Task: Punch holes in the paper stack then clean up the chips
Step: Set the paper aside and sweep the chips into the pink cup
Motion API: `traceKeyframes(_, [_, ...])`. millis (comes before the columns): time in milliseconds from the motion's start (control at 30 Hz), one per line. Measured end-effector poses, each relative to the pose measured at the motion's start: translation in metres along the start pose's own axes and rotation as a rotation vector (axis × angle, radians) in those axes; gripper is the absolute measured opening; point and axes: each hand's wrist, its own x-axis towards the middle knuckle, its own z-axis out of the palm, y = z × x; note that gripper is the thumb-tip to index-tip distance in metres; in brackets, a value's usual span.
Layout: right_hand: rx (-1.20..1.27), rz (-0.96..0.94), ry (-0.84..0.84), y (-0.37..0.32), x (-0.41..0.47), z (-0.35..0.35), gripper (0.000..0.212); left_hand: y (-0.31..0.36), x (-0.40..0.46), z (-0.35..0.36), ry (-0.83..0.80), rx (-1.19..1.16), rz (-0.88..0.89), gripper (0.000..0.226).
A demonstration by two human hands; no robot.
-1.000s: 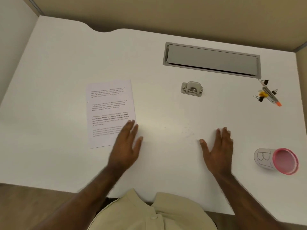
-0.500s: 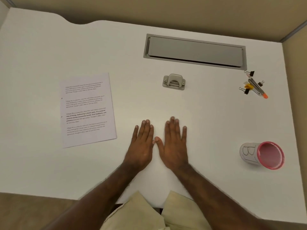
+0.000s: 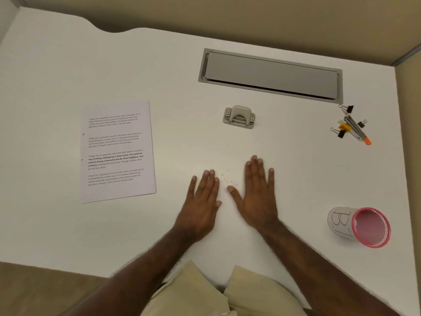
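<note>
A printed paper stack (image 3: 118,151) lies flat on the white desk (image 3: 57,76) at the left, two small holes showing on its left edge. A grey hole punch (image 3: 239,117) sits in the middle, beyond my hands. My left hand (image 3: 202,201) and my right hand (image 3: 257,195) rest flat on the desk, palms down, fingers spread, a small gap between them. Tiny white paper chips (image 3: 226,177) lie scattered in that gap, near the fingertips. Neither hand holds anything.
A pink mesh cup (image 3: 362,226) with a paper label lies on its side at the right. Binder clips and an orange-tipped pen (image 3: 350,125) lie at the far right. A grey cable-slot cover (image 3: 271,75) is set into the desk at the back.
My hands swept together from wide apart until they touched, then drew slightly apart again, leaving chips gathered between them. The view shifted a little.
</note>
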Motion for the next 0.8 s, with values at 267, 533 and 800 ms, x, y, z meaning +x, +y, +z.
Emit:
traceKeyframes(267, [0.239, -0.321, -0.013, -0.011, 0.021, -0.014, 0.071, -0.018, 0.014, -0.018, 0.197, -0.119, -0.041, 0.057])
traceKeyframes(533, [0.206, -0.320, -0.025, -0.016, 0.087, -0.019, 0.067, -0.034, 0.081, -0.046, 0.072, -0.280, -0.033, 0.056])
traceKeyframes(800, [0.399, -0.301, -0.050, -0.013, 0.007, -0.005, 0.061, 0.004, 0.011, -0.011, 0.082, -0.382, 0.029, 0.061])
